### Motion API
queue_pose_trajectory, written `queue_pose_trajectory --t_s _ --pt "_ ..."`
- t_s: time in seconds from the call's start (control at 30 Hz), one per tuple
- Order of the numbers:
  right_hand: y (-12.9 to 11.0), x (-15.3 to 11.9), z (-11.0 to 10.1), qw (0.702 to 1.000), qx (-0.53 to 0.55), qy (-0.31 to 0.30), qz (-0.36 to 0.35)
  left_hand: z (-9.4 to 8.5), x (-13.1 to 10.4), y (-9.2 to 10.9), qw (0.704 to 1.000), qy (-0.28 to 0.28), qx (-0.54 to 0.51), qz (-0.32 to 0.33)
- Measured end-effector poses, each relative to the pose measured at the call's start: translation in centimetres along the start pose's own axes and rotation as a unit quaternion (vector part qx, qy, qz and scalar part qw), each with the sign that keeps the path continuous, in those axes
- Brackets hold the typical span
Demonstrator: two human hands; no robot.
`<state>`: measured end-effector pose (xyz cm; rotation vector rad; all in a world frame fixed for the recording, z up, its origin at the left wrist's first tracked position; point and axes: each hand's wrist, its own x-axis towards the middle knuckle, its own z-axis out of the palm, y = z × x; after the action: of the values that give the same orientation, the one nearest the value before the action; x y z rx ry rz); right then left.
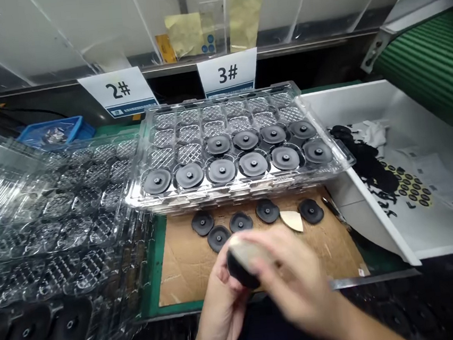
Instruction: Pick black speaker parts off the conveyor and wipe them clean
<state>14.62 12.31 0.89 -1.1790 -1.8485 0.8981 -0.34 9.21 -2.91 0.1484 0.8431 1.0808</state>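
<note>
My left hand (222, 305) is closed around the edge of a black disc (239, 271), tilted up above the cardboard's near part. Over its face my right hand (300, 272), smeared by motion, presses a pale flat pad (248, 251) with its fingers. The far side of the disc is hidden by the pad and fingers. Just beyond lie several loose black discs with small centre hubs, one of them a disc (219, 238) close to my left fingers. A cream wedge-shaped piece (292, 220) rests among them on the cardboard sheet (180, 276).
Behind the cardboard, a stacked clear plastic tray (339, 155) holds black discs in its nearer rows. More clear trays (74, 216) fill the left. At right stands a white bin (378, 214) with black scraps and a yellow-black sticker sheet. A blue basket (82, 131) sits behind.
</note>
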Motion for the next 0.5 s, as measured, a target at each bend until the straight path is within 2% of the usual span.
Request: queue_pose_trajectory --t_s 0.07,0.13,0.17,0.33,0.4,0.5 --pt "-1.8 0.5 0.1 0.996 0.014 -0.072 -0.054 0.6 -0.2 0.0 1.000 0.007 0.009 0.001" --pt "-2.3 0.9 0.2 0.990 0.016 -0.131 -0.052 1.1 -0.3 0.0 1.000 0.021 0.013 0.015" --pt "-2.3 1.0 0.2 0.989 0.008 -0.139 -0.048 1.2 -0.4 -0.1 0.999 0.028 0.017 0.020" --pt "-1.7 0.5 0.0 0.993 -0.021 -0.020 -0.118 1.6 -0.7 -0.1 1.000 0.012 0.024 0.014" --pt "-1.7 0.0 -0.2 0.990 0.002 -0.035 -0.136 1.7 -0.9 0.0 0.999 0.000 0.026 0.019" --pt "-2.0 0.1 -0.4 0.993 -0.001 -0.051 -0.109 2.0 -0.9 -0.1 1.000 0.003 0.027 0.016"
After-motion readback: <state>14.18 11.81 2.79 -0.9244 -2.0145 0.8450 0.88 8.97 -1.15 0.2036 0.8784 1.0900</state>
